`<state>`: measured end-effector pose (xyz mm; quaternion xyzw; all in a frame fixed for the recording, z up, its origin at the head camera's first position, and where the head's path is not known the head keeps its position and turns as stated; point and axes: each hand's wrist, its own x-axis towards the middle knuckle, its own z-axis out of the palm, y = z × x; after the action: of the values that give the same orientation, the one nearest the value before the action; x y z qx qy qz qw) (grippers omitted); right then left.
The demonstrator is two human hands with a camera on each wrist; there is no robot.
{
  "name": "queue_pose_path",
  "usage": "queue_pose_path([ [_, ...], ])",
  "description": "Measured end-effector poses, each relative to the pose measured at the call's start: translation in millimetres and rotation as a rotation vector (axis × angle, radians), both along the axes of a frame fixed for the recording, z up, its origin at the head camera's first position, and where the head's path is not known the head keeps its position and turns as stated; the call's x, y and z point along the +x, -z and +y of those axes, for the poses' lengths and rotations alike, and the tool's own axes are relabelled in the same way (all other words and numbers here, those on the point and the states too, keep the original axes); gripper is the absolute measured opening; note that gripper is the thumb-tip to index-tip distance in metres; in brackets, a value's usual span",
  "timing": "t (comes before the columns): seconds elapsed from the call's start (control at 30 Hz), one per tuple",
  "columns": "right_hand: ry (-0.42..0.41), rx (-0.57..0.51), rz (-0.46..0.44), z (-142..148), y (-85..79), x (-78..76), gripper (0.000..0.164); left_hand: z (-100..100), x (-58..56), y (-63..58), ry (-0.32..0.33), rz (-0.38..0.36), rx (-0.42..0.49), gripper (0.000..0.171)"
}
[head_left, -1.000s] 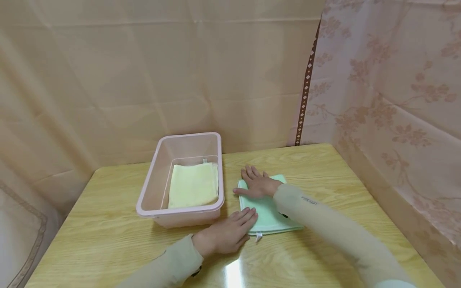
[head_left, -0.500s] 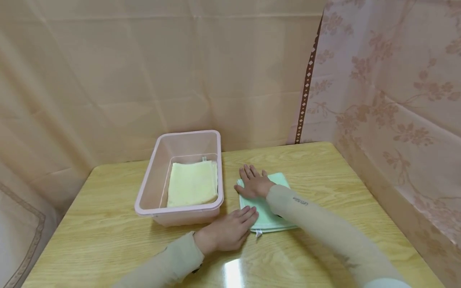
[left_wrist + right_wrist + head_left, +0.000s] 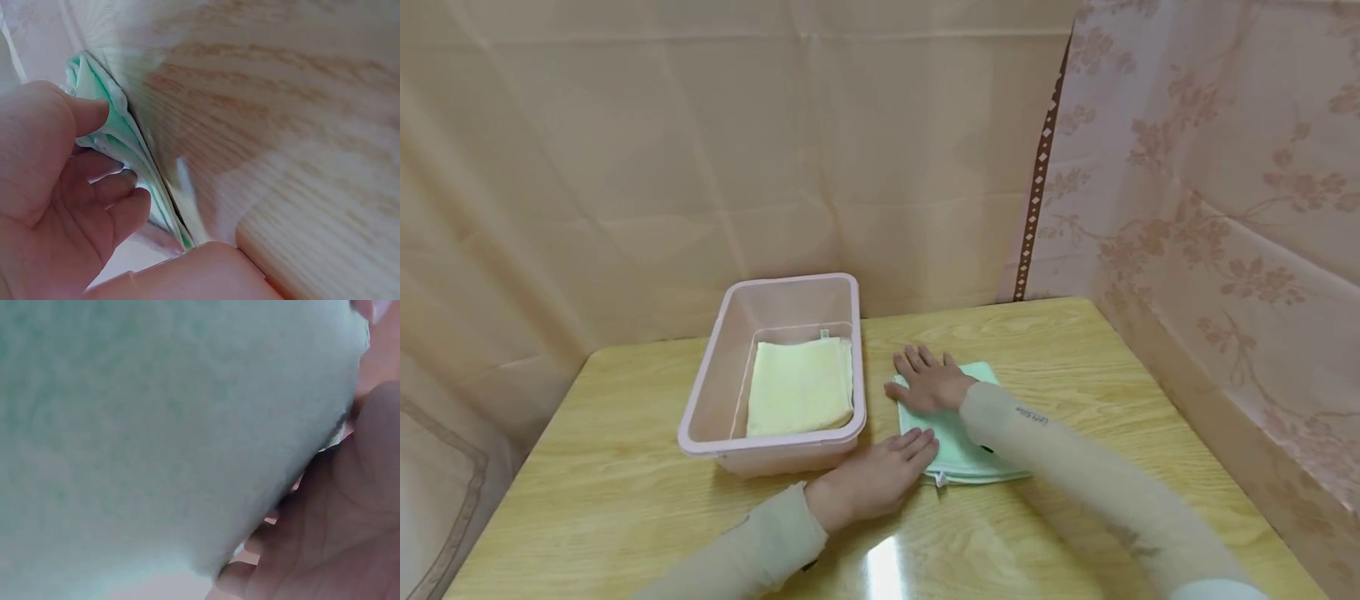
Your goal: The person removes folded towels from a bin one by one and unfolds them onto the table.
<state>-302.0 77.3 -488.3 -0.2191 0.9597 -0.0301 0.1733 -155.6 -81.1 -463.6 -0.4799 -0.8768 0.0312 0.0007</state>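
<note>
Right now my right hand (image 3: pixel 929 388) lies flat and loose on a soft green cloth (image 3: pixel 955 446), with its fingers spread wide over the cloth's back left corner. A few fingertips poke past its edge onto the table (image 3: pixel 625 425). My left hand (image 3: pixel 880 477) is loose too, with its fingertips resting on the front left corner of the cloth. Neither hand is clenched or grasping. The green cloth is folded into a kind of square, and thin layers show along its side. A little white tag (image 3: pixel 942 480) sticks out at its front edge. It lies on the table just right of a pink tub (image 3: pixel 790 462), well in from the table's right edge. The tub is smooth and looks like plastic, a long box with round corners and a thick rim, and it sits near the table's back edge. Inside, a folded yellow cloth (image 3: pixel 801 387) lies flat on the bottom. The table has shiny yellow wood lines and rounded back corners. Stretchy-looking tan sleeves (image 3: pixel 1033 425) cover my arms. Behind the table hangs a creased tan curtain (image 3: pixel 662 183).
</note>
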Motion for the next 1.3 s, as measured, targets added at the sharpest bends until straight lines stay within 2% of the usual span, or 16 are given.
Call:
queue_pose_path([
  [0.1,-0.014,0.021,0.035,-1,1.3,-0.6,0.110,1,0.5,-2.5,-0.003,-0.006,-0.005,0.046],
  [0.17,-0.016,0.021,0.033,-4,0.2,1.6,0.112,1,1.8,-3.4,-0.003,0.004,-0.017,0.045],
  [0.37,-0.002,0.059,-0.005,-10,-15.6,11.3,0.077,4,5.5,-5.7,-0.023,0.050,-0.053,0.045],
  [0.5,-0.008,0.049,-0.005,-10,-25.3,17.2,0.065,3,6.5,-6.6,-0.045,0.041,-0.068,0.045],
  [0.67,-0.015,-0.031,-0.014,-1,-35.5,20.2,0.061,3,6.5,-3.2,-0.044,0.064,-0.038,0.045],
  [0.9,-0.020,-0.139,-0.016,11,-50.2,14.3,0.059,1,4.8,-5.2,-0.050,0.157,0.051,0.041],
  [1.03,-0.028,-0.169,-0.028,15,-51.9,13.3,0.059,4,3.4,-7.4,-0.062,0.176,0.072,0.042],
  [1.3,-0.060,-0.207,-0.066,16,-46.4,13.2,0.060,8,2.9,-5.4,-0.064,0.164,0.119,0.040],
])
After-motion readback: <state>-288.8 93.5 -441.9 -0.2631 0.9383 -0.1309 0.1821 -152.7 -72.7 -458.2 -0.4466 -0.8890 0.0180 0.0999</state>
